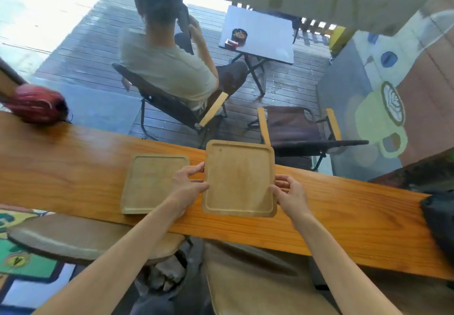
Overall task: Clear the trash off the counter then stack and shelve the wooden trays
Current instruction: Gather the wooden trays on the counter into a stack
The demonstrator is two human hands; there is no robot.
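The person's two bare forearms reach up from the near edge toward the wooden counter (73,172); the left hand (186,184) grips the left rim of the right-hand wooden tray (239,179), thumb curled over the rim and fingers closed against its edge; the right hand (290,193) pinches the tray's right rim the same way, fingers bent and closed on the wood. This tray looks tilted, its far edge jutting past the counter's far side; whether its near edge touches the counter cannot be told. The second wooden tray (152,182) lies flat on the counter just left of the held one, partly under the left wrist. A dark bag (439,223) sits at the counter's right end; a red bundle (36,105) sits at its far left end. Beyond the counter, a seated person (167,66) occupies a folding chair (172,105); an empty folding chair (297,127) stands right of it; a small table (260,34) stands farther off.
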